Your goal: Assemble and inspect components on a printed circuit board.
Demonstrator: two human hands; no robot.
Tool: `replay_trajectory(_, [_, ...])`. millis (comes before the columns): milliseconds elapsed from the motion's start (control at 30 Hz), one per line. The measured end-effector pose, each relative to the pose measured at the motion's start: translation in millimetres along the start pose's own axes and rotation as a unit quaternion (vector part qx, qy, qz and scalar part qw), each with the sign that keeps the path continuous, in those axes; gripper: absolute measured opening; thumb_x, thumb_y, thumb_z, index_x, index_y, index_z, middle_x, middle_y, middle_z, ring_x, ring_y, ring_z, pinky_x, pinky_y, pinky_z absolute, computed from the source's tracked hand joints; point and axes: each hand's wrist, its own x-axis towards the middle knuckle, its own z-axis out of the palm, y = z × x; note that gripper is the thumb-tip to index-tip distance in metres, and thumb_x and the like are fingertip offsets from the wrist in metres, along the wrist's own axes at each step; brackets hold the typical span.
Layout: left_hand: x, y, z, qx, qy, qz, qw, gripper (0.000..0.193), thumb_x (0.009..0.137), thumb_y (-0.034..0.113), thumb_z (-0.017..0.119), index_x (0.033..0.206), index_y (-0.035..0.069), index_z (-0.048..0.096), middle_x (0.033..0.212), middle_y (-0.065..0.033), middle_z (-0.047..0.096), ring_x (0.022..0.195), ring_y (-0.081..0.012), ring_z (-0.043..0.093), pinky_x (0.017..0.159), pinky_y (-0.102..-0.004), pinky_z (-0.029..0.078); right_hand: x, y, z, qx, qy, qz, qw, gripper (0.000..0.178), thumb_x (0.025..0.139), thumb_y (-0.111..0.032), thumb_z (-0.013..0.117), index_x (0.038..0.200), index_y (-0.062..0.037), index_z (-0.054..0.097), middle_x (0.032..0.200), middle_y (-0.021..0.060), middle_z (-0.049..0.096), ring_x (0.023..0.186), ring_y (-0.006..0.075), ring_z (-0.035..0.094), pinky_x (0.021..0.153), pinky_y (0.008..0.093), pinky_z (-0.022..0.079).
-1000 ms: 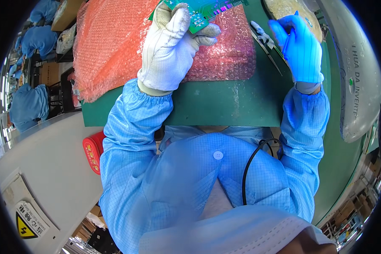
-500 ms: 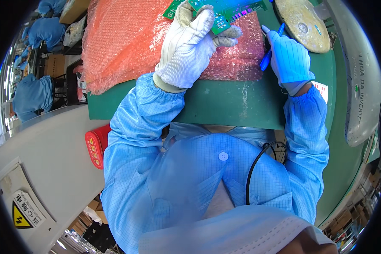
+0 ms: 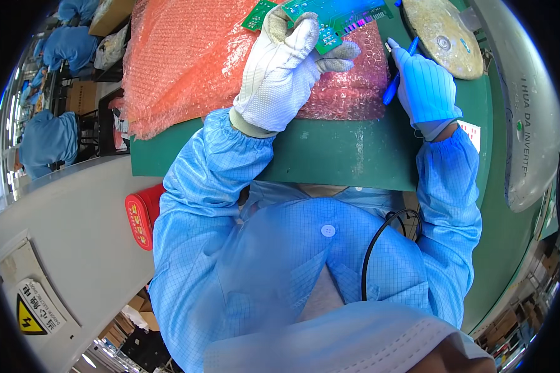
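My left hand (image 3: 274,81), in a white knit glove, is closed on the near edge of a green circuit board (image 3: 336,22). The board is tilted above pink bubble wrap (image 3: 348,90), and its far side runs out of the picture at the top. Between the thumb and fingers of my right hand (image 3: 426,87) is a blue pen (image 3: 391,91), slanting toward the table. That glove looks blue under the coloured light, and a fingertip shows bare. A gap separates pen and board.
The table (image 3: 330,152) has a green top. More pink bubble wrap (image 3: 180,68) lies at the left. A stained round base (image 3: 445,40) stands beyond my right hand, beside a grey curved housing (image 3: 532,112). A red box (image 3: 144,216) sits below the table's left edge.
My left hand and the circuit board have shifted slightly toward me and to the right. My right hand keeps its hold on the pen, nearly still.
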Motion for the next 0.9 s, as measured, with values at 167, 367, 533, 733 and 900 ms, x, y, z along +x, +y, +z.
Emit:
replay_trajectory(167, [2.2, 0.5, 2.4, 0.029, -0.005, -0.007, 1.000, 0.032, 0.099, 0.015, 0.048, 0.129, 0.007, 0.039, 0.110, -0.0150, 0.062, 0.099, -0.0290, 0.064, 0.083, -0.0428, 0.054, 2.0, 0.0, 3.1, -0.012, -0.006, -0.003, 1.000, 0.045, 0.086, -0.008, 0.053, 0.130, -0.0155, 0.053, 0.076, 0.0159, 0.065, 0.070, 0.0328, 0.066, 0.057, 0.0444, 0.052])
replay_trajectory(367, [0.8, -1.3, 5.3, 0.022, 0.013, 0.007, 1.000, 0.031, 0.099, 0.016, 0.048, 0.127, 0.008, 0.039, 0.111, -0.0159, 0.060, 0.098, -0.0286, 0.064, 0.082, -0.0426, 0.054, -1.3, 5.2, 5.7, 0.026, 0.000, 0.005, 1.000, 0.043, 0.087, -0.009, 0.053, 0.129, -0.0172, 0.055, 0.080, 0.0161, 0.066, 0.074, 0.0339, 0.066, 0.061, 0.0443, 0.053])
replay_trajectory(533, [2.0, -0.7, 7.5, 0.036, 0.031, 0.007, 0.999, 0.028, 0.099, 0.016, 0.047, 0.125, 0.008, 0.040, 0.111, -0.0148, 0.060, 0.097, -0.0275, 0.064, 0.081, -0.0412, 0.054, -2.8, 6.5, 5.5, 0.072, 0.044, 0.014, 0.996, 0.037, 0.089, -0.009, 0.053, 0.124, -0.0169, 0.058, 0.084, 0.0166, 0.067, 0.076, 0.0358, 0.066, 0.065, 0.0447, 0.053])
replay_trajectory(733, [1.3, 1.6, 9.0, 0.047, 0.032, 0.011, 0.998, 0.028, 0.099, 0.016, 0.047, 0.125, 0.008, 0.039, 0.114, -0.0142, 0.058, 0.097, -0.0271, 0.064, 0.081, -0.0407, 0.054, 4.1, 5.7, 11.1, 0.057, 0.019, 0.023, 0.998, 0.035, 0.090, -0.010, 0.052, 0.123, -0.0160, 0.058, 0.086, 0.0169, 0.066, 0.077, 0.0364, 0.066, 0.067, 0.0451, 0.053])
replay_trajectory(900, [7.5, -3.3, -3.8, 0.079, 0.007, 0.055, 0.995, 0.035, 0.098, 0.026, 0.053, 0.124, 0.005, 0.040, 0.104, -0.0142, 0.061, 0.092, -0.0281, 0.067, 0.077, -0.0383, 0.056, -2.9, 9.7, 5.0, 0.067, 0.017, 0.032, 0.997, 0.037, 0.090, -0.011, 0.050, 0.127, -0.0170, 0.056, 0.082, 0.0177, 0.066, 0.076, 0.0360, 0.065, 0.066, 0.0453, 0.053])
